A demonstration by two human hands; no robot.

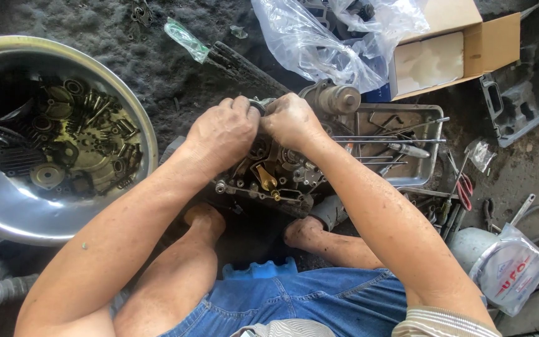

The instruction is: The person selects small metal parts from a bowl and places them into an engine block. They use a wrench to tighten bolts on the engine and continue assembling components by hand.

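Left hand [223,132]: centre of the frame, fingers curled narrow and pinching a small dark ring [257,106] on top of the engine.
Right hand [291,118]: just beside the left, knuckles touching it, fingers bent tight on the same ring.
Engine [269,178]: greasy cast metal block below the hands, centre frame; open side shows gears and a brass-coloured lever; a round grey cylinder stands at its upper right.
Basin [7,206]: big round steel bowl, left of the frame; holds oily gears, bolts, discs and a chain in dark liquid.
Tray [428,159]: shallow rectangular metal pan, right of the engine; holds screwdrivers and thin rods.
Box [463,43]: open brown cardboard, upper right; white block inside.
Bag [319,37]: crumpled clear plastic, top centre.
Ground [151,68]: dark, gritty, oil-stained.
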